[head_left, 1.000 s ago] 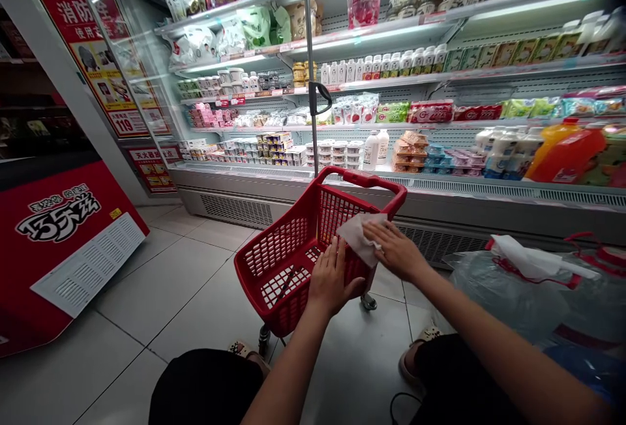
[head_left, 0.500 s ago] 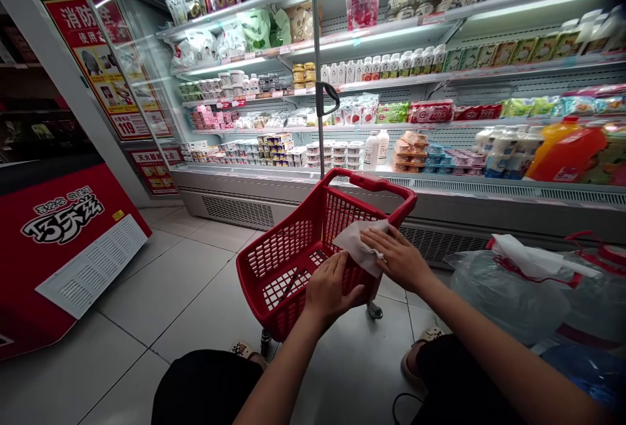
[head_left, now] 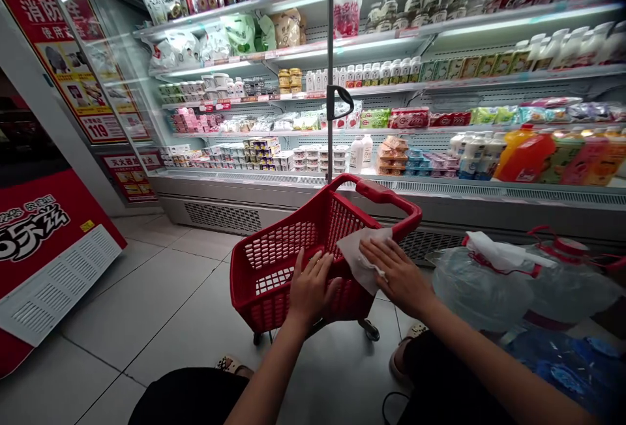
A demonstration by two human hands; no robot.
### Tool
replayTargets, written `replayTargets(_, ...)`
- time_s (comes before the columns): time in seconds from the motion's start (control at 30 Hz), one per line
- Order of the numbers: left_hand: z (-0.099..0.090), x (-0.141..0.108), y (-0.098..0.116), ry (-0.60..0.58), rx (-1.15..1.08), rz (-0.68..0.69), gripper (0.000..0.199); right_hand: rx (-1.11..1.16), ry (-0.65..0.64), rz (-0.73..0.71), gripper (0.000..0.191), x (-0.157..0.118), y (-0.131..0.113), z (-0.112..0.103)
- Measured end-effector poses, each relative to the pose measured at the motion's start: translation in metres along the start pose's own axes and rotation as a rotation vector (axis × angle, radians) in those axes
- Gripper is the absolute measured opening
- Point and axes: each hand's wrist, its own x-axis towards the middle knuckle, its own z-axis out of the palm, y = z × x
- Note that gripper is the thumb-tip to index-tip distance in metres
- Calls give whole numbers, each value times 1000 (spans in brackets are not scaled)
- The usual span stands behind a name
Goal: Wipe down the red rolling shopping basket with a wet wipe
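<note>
A red plastic shopping cart [head_left: 278, 246] on wheels stands in front of me, its handle toward the far right. My right hand [head_left: 391, 272] presses a white wipe [head_left: 359, 262] against the cart's near side wall, below the handle. Part of the wipe is bunched under the fingers, and the rest hangs over the rim. My left hand [head_left: 312, 285] rests at the near rim with its fingers stretched and spread, holding nothing. Through the basket's slotted walls and bottom the floor shows.
A refrigerated display [head_left: 254, 180] with several shelves of dairy, drinks and bagged goods runs behind the cart. Large water bottles [head_left: 482, 281] stand at my right, white cloth or paper on one. A red freezer [head_left: 49, 236] is at the left. My feet flank the cart.
My left hand has shifted left along the rim and its fingers have spread. The cart has tilted or turned slightly, its near end rising. My right hand stays on the wipe. The view has swung right.
</note>
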Motion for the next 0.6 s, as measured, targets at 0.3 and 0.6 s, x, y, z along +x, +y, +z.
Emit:
replayTargets(0.3,31,34,39,-101,-39,76,80,-113,21,142,72,-27,60,-34)
replayTargets(0.6,34,39,51,-94,-8,39,92,-93,32,185,73,-31,53,-27)
